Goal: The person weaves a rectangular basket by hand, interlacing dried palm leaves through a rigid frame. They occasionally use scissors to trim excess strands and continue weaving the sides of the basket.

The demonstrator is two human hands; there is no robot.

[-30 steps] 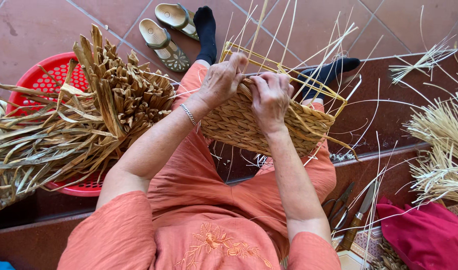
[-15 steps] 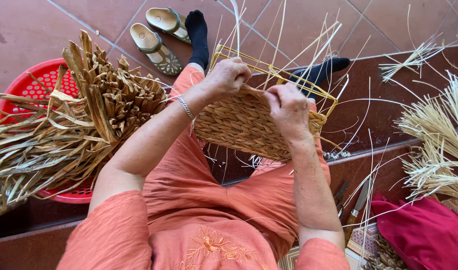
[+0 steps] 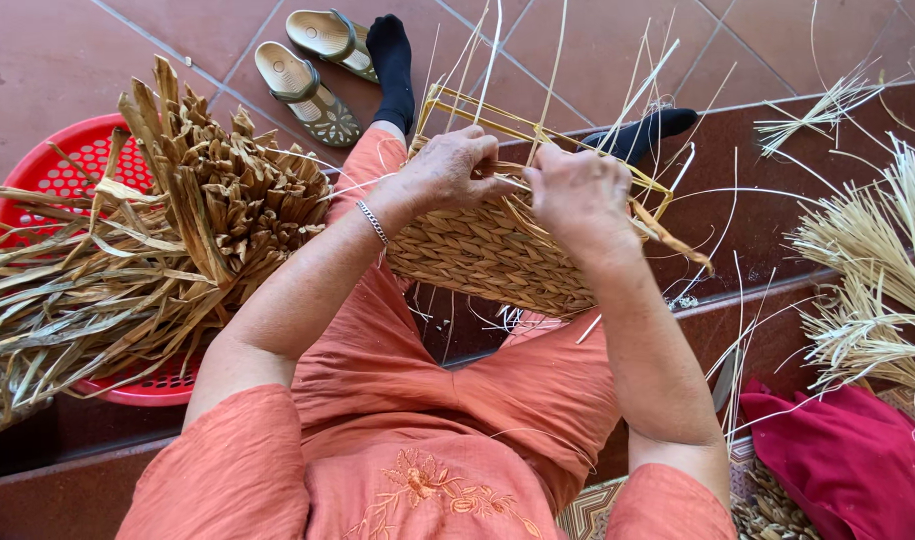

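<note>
Head view: basket (image 3: pixel 488 255) on lap, lower wall woven, judged about half done; upper frame and loose stakes left bare. Left hand (image 3: pixel 448 168) and right hand (image 3: pixel 576 190) gripped strands at rim.

Both forearms extended forward over lap, bare to elbow. Left hand (image 3: pixel 446 170) curled, knuckles up, fingers pinched closed. Right hand (image 3: pixel 576 195) fisted beside it, nearly touching.

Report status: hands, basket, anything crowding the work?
Left hand and right hand both gripping strands at woven basket rim. Basket on lap. Dried-leaf bundle close at left, not touching.
</note>
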